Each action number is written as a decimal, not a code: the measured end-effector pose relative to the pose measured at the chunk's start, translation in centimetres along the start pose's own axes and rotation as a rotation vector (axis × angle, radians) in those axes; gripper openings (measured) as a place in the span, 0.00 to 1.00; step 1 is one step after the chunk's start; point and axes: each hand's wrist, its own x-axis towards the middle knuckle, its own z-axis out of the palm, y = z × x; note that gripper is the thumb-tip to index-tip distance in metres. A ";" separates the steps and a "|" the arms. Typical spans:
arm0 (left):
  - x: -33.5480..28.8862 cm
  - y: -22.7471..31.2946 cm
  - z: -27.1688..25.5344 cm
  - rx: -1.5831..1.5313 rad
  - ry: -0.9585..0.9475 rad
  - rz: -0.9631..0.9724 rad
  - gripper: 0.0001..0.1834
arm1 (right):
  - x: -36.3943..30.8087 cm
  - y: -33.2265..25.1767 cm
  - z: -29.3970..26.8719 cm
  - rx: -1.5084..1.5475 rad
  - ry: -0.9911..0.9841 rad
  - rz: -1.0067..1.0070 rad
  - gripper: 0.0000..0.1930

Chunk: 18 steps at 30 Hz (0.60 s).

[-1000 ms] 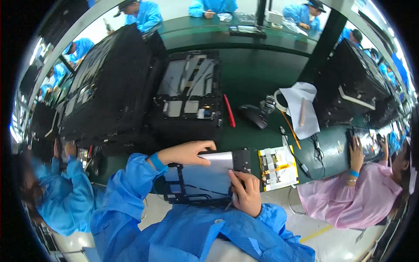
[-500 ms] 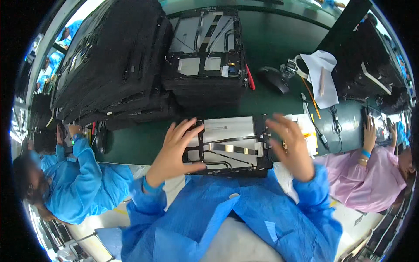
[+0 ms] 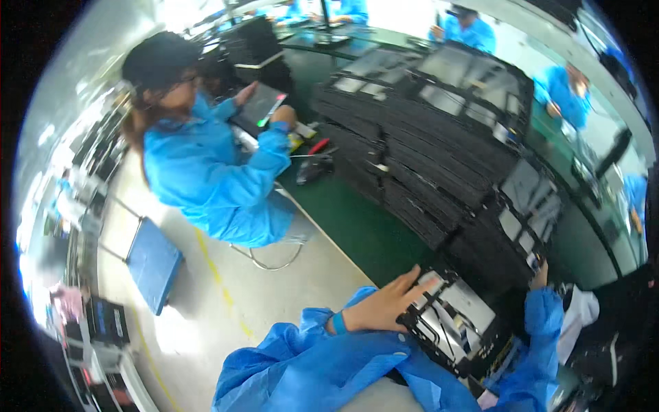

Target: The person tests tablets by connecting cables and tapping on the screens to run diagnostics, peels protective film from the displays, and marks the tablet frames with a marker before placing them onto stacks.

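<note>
A black-framed electronic panel with silver plates and dark cables (image 3: pixel 461 312) lies in front of me at the table's edge. My left hand (image 3: pixel 384 303) rests at its left edge, fingers stretched out and the fingertips over the frame. Further right, my right hand (image 3: pixel 541 276) reaches to the near corner of a shorter stack of similar panels (image 3: pixel 509 223). Its fingers are only partly visible against the dark stack, so their grip is unclear. A blue sleeve covers each forearm, and a light blue band circles my left wrist.
Tall stacks of black panels (image 3: pixel 419 158) fill the table beyond my hands. A red-handled tool (image 3: pixel 318 145) and a black mouse (image 3: pixel 314 169) lie left of them. A seated co-worker in blue (image 3: pixel 213 172) holds a dark panel (image 3: pixel 259 110). A blue stool (image 3: pixel 155 264) stands on the floor.
The view has swung left, showing the co-worker and floor. My left hand has come onto the panel's edge; my right hand has left the space above it and gone to the shorter stack.
</note>
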 end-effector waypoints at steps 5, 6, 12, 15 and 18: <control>0.4 -0.5 -0.4 -0.068 -0.027 0.051 0.63 | 1.8 0.7 -0.5 0.533 0.142 0.276 0.23; 0.6 -0.4 -0.7 -0.063 -0.027 0.067 0.63 | 2.3 1.0 -1.4 0.507 0.041 0.169 0.23; 1.8 -0.9 -1.2 0.031 -0.057 0.089 0.62 | 2.8 0.3 -5.7 0.017 -0.181 -0.219 0.17; 1.8 -1.3 -1.2 0.023 -0.004 0.123 0.61 | 1.2 -6.6 -3.8 0.043 0.159 0.131 0.16; 1.7 -1.3 -1.7 -0.006 -0.004 0.101 0.61 | -2.5 -11.0 -4.9 -0.212 0.016 0.076 0.15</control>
